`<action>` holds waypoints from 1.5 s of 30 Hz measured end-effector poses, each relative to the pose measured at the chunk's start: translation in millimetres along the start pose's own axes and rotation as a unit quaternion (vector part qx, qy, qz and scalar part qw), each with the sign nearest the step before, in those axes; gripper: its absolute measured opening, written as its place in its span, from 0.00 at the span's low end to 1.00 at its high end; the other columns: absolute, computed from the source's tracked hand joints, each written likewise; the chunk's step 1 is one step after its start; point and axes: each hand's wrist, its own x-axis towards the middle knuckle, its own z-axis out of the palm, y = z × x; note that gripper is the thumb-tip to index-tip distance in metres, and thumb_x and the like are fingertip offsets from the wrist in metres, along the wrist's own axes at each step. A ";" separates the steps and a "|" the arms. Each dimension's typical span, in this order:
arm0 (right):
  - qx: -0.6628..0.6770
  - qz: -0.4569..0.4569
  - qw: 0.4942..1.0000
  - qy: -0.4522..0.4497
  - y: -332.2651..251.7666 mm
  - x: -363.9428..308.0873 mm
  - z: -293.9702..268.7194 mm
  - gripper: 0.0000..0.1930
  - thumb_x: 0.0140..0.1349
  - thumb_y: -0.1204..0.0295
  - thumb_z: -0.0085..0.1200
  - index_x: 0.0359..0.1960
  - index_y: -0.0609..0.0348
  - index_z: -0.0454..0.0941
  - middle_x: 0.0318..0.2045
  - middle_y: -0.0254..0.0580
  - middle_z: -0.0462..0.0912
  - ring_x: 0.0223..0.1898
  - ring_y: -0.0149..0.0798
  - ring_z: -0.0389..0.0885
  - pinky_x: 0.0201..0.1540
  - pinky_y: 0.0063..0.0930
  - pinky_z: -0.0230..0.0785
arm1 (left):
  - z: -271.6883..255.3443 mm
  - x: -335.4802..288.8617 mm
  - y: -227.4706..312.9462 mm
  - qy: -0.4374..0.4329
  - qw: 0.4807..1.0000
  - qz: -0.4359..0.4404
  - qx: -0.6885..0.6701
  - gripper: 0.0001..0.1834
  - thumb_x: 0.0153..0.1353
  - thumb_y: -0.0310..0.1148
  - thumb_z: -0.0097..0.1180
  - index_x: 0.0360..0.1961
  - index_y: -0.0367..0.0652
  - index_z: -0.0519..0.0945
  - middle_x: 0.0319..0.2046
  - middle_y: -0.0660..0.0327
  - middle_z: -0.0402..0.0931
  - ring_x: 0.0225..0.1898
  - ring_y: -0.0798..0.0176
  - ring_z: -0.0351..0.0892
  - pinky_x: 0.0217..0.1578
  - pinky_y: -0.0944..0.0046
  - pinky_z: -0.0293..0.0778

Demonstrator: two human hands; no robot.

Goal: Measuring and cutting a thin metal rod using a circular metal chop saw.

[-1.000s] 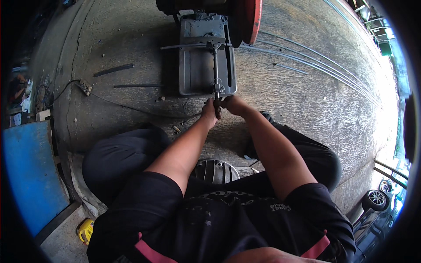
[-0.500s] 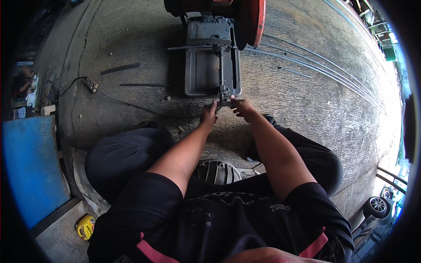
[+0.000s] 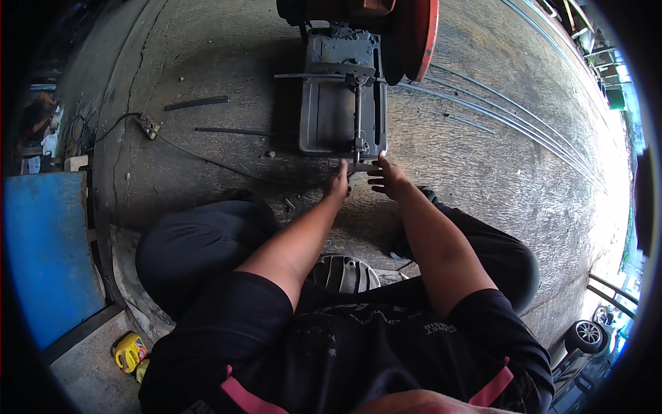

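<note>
A cut-off saw (image 3: 369,7) with a red blade guard (image 3: 429,41) stands ahead of me on a grey metal base (image 3: 324,134). Its vise screw (image 3: 358,110) runs toward me and ends in a crossways crank handle (image 3: 362,168). At the handle's left end, my left hand (image 3: 336,183) is closed with the thumb up. My right hand (image 3: 392,181) is at the other end, its fingers stretched apart and its thumb raised beside the base's near corner. A thin metal bar (image 3: 289,76) lies across the base at the vise jaw; the guard hides part of its right side.
Long metal rods (image 3: 510,114) lie on the floor at right. Two short dark bars (image 3: 196,103) and a power cable (image 3: 200,160) with a socket (image 3: 147,127) are at left. A ribbed metal piece (image 3: 345,274) sits between my legs. A yellow tape measure (image 3: 129,352) lies lower left.
The whole view has shifted slightly, so the saw appears farther right and lower. My right hand's fingers have spread at the handle; my left hand stays at its end.
</note>
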 end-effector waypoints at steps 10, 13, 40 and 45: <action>-0.146 -0.022 0.953 -0.265 -58.2 -53.4 34.7 0.28 0.59 0.42 0.50 0.19 0.57 0.73 0.18 0.40 0.74 0.20 0.34 0.71 0.22 0.27 0.61 | -31.1 2.7 1.5 -0.096 0.985 -0.095 0.109 0.20 0.56 0.44 0.55 0.32 0.34 0.76 0.27 0.49 0.79 0.25 0.53 0.81 0.26 0.54 0.75; -0.341 -0.037 0.913 -0.221 -97.3 -68.1 66.4 0.24 0.61 0.49 0.53 0.20 0.57 0.74 0.18 0.38 0.76 0.16 0.31 0.69 0.19 0.23 0.59 | -44.7 6.7 10.8 0.006 0.993 0.002 0.116 0.18 0.55 0.43 0.55 0.32 0.35 0.76 0.31 0.48 0.80 0.33 0.48 0.81 0.33 0.53 0.76; 0.073 -0.153 0.973 0.157 -187.6 127.4 201.5 0.21 0.61 0.56 0.51 0.42 0.64 0.79 0.37 0.49 0.83 0.35 0.43 0.82 0.39 0.33 0.71 | -81.0 223.0 189.7 0.125 0.989 -0.076 0.026 0.33 0.60 0.58 0.48 0.43 0.34 0.80 0.40 0.42 0.79 0.49 0.46 0.77 0.49 0.56 0.72; -0.016 -0.154 0.969 0.194 -202.6 110.3 208.8 0.20 0.62 0.58 0.50 0.41 0.66 0.78 0.34 0.46 0.84 0.36 0.40 0.82 0.39 0.32 0.71 | -74.9 249.6 183.5 0.160 0.986 -0.047 0.024 0.31 0.58 0.55 0.54 0.42 0.31 0.80 0.40 0.44 0.80 0.45 0.48 0.80 0.45 0.56 0.73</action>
